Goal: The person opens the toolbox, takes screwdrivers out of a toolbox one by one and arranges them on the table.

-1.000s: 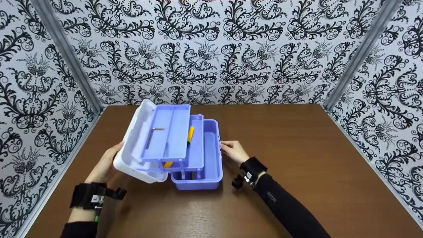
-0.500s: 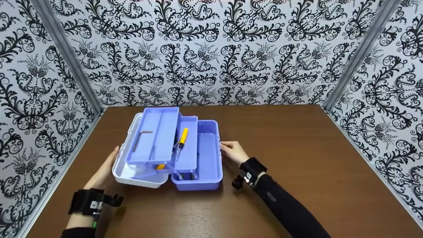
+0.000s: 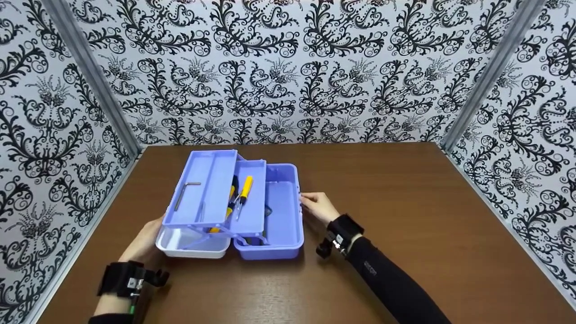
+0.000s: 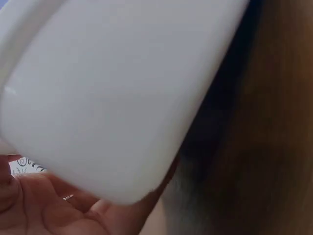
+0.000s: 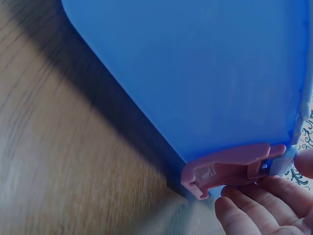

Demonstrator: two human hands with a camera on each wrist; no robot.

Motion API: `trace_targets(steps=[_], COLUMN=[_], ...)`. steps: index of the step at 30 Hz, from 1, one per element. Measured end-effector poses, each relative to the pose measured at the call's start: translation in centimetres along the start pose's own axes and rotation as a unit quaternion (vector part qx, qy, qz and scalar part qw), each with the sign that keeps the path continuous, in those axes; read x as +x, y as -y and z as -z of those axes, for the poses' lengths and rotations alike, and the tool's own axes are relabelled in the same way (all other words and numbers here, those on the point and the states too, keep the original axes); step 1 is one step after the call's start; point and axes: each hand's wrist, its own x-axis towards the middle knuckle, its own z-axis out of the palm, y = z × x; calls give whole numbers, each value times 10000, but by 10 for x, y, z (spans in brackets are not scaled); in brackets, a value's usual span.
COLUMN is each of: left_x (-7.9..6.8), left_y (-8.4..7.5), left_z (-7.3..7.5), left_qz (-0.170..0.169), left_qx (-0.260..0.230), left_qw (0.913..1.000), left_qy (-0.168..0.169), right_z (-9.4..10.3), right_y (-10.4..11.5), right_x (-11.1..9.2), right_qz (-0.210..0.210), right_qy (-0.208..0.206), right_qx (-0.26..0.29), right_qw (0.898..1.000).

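Observation:
A lavender toolbox (image 3: 283, 254) stands opened out on the table, its stepped trays fanned to the left. My left hand (image 3: 146, 240) holds the white lid (image 3: 195, 253) at its outer left side; in the left wrist view the palm (image 4: 58, 205) lies against the lid's corner, and part of the fingers is hidden. My right hand (image 3: 319, 206) grips the box's right rim, with thumb and fingers around the pink latch (image 5: 225, 169). A hex key (image 3: 181, 196) lies in the upper tray (image 3: 218, 189). A yellow-handled screwdriver (image 3: 245, 189) lies in the middle tray (image 3: 256, 211).
More yellow-and-black handles (image 3: 229, 209) show below the upper tray. A dark object (image 3: 268, 210) is partly visible in the box's bottom. The brown table (image 3: 382, 180) is bordered by patterned walls (image 3: 288, 90) at the back and both sides.
My left hand has lowered the lid leftward and down to near the table. The trays have spread left with it, uncovering more of the screwdriver and the bottom. My right hand has stayed put.

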Motion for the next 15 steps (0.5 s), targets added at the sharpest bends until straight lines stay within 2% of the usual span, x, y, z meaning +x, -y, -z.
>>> trace_targets(steps=[3,5,7,10,13,15], left_x=[-2,-3,-3,-2,-1,-1], left_y=[-1,-2,-3,-2,1,3], left_z=[0,0,2,4,6,6], left_qz=[2,50,48,-35,-120,-129], left_qx=[828,1444,2157,3048,3518,3519], left_qw=[9953,9865,9720,9451,9268,9264], left_qy=[-493,-768,-932,-1179,-1313,-1331], right_z=[0,0,1,1,2,2], right_y=[1,2,2,3,2,1], right_x=[0,0,0,0,0,1], right_qz=[-4,-11,-6,-44,-95,-97], right_qy=[10,43,52,64,78,109], right_qx=[0,33,1,1,34,60], right_qw=[10000,10000,10000,10000,9999,9999])
